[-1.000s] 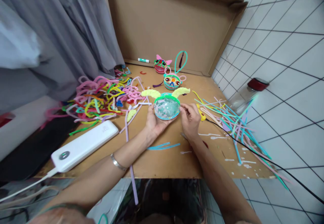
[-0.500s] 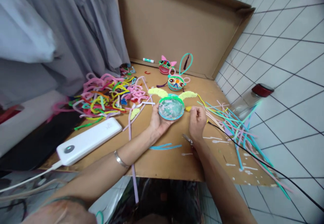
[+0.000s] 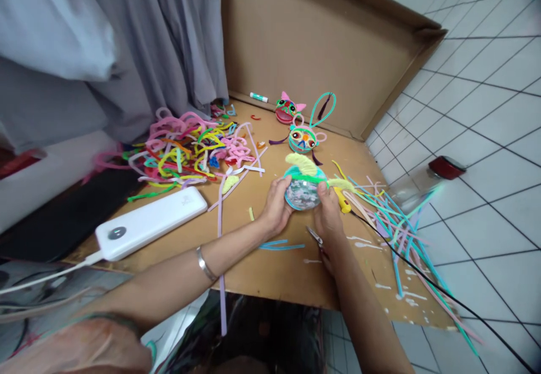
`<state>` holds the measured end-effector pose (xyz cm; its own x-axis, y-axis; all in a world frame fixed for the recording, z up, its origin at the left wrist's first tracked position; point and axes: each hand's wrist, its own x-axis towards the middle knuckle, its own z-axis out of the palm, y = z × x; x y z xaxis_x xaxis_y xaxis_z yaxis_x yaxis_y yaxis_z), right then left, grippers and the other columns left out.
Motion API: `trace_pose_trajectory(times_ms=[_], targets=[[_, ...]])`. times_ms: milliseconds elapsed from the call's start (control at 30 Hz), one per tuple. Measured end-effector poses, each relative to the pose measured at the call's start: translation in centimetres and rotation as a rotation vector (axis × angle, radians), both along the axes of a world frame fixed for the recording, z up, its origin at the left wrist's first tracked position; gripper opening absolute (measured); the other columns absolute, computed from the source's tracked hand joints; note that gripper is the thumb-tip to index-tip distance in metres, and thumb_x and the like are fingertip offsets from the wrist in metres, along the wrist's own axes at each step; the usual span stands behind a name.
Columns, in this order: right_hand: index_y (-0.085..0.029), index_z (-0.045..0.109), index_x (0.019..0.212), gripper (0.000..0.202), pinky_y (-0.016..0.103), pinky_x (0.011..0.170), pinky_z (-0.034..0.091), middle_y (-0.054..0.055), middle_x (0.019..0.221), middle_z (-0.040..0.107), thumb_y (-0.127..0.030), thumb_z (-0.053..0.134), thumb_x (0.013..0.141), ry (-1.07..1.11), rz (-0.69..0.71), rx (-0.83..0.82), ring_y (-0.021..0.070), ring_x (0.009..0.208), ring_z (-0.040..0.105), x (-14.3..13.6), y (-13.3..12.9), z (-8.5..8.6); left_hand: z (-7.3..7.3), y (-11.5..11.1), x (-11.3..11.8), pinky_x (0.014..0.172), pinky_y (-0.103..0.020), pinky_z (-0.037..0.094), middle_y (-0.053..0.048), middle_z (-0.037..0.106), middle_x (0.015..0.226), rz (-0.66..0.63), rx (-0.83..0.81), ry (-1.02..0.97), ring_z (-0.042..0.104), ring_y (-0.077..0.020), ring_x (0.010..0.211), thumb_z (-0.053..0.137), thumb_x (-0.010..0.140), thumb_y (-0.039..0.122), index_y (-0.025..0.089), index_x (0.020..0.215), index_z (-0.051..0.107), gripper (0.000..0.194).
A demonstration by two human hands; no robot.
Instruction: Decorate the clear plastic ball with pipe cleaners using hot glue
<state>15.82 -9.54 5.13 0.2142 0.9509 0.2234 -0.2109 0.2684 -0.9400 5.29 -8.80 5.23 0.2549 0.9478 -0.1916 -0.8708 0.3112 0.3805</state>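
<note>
Between my hands is a round pipe-cleaner craft piece (image 3: pixel 302 195) with a whitish, mottled disc face, a teal and green rim and two fuzzy pale-yellow flaps on top. My left hand (image 3: pixel 278 205) grips its left edge, and my right hand (image 3: pixel 329 212) has the thumb pressed on its right edge. Just right of my right hand lies a yellow-handled tool (image 3: pixel 342 200) with a black cord. Scissors (image 3: pixel 314 235) lie partly under my right wrist. Two finished animal-face crafts stand behind, one teal (image 3: pixel 302 139) and one pink-eared (image 3: pixel 287 111).
Tangled pipe cleaners (image 3: pixel 190 148) heap at the left, near a white power bank (image 3: pixel 151 223). Long straight pipe cleaners (image 3: pixel 406 227) lie at the right by a red-lidded jar (image 3: pixel 446 167). Blue strips (image 3: pixel 281 245) lie in front. A cardboard wall (image 3: pixel 296 47) rises behind.
My right hand has moved from beside the craft piece onto its right edge. The piece has turned and its flaps tilt differently. A small yellow scrap now shows near my left wrist.
</note>
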Motion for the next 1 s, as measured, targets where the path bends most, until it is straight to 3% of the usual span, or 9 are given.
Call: trace_pose_trajectory(times_ms=[100,200,333,533,700,1000], targets=[[-0.02,0.064,0.105,0.056,0.04,0.087,0.06,0.007,0.099,0.077,-0.061,0.079,0.07,0.099,0.038,-0.025,0.0249,0.092,0.074,-0.2,-0.3,0.8,-0.3,-0.5,0.4,0.075,-0.026,0.052,0.004,0.069,0.082,0.132,0.095,0.156,0.064,-0.0124,0.074,0.081,0.071,0.032,0.018,0.094,0.059,0.035],[-0.021,0.065,0.11,0.058,0.039,0.089,0.06,0.004,0.095,0.078,-0.053,0.085,0.065,0.161,0.031,-0.047,0.0241,0.09,0.075,-0.2,-0.4,1.2,-0.2,-0.6,0.4,0.071,-0.027,0.051,0.003,0.068,0.082,0.134,0.121,0.213,0.063,-0.0138,0.075,0.088,0.059,0.04,0.018,0.095,0.057,0.052],[-0.023,0.065,0.114,0.064,0.04,0.094,0.059,0.003,0.099,0.079,-0.051,0.088,0.062,0.192,0.024,-0.064,0.0237,0.095,0.074,0.1,-0.2,1.1,0.1,-0.5,0.4,0.072,-0.028,0.049,0.003,0.067,0.081,0.147,0.129,0.224,0.063,-0.0141,0.076,0.091,0.054,0.044,0.018,0.094,0.056,0.059],[-0.023,0.064,0.117,0.062,0.042,0.097,0.058,0.004,0.107,0.078,-0.042,0.088,0.063,0.188,0.064,-0.094,0.0248,0.103,0.073,0.5,-0.2,1.2,-0.4,-0.2,0.5,0.08,-0.03,0.049,0.001,0.067,0.087,0.176,0.177,0.266,0.063,-0.015,0.084,0.088,0.059,0.045,0.018,0.095,0.057,0.055],[-0.021,0.066,0.109,0.054,0.039,0.09,0.061,0.004,0.102,0.079,-0.036,0.089,0.063,0.21,0.11,-0.129,0.0238,0.094,0.075,0.3,-0.5,1.6,-1.3,0.1,0.7,0.089,-0.03,0.047,-0.001,0.066,0.097,0.237,0.199,0.346,0.062,-0.0152,0.095,0.083,0.065,0.045,0.017,0.101,0.058,0.052],[-0.023,0.064,0.109,0.052,0.036,0.082,0.062,0.002,0.1,0.078,-0.034,0.088,0.064,0.204,0.106,-0.103,0.0207,0.087,0.075,0.5,-0.2,1.2,-1.5,0.4,0.6,0.084,-0.029,0.05,-0.001,0.065,0.098,0.194,0.184,0.364,0.063,-0.0159,0.094,0.084,0.064,0.049,0.018,0.1,0.056,0.055]])
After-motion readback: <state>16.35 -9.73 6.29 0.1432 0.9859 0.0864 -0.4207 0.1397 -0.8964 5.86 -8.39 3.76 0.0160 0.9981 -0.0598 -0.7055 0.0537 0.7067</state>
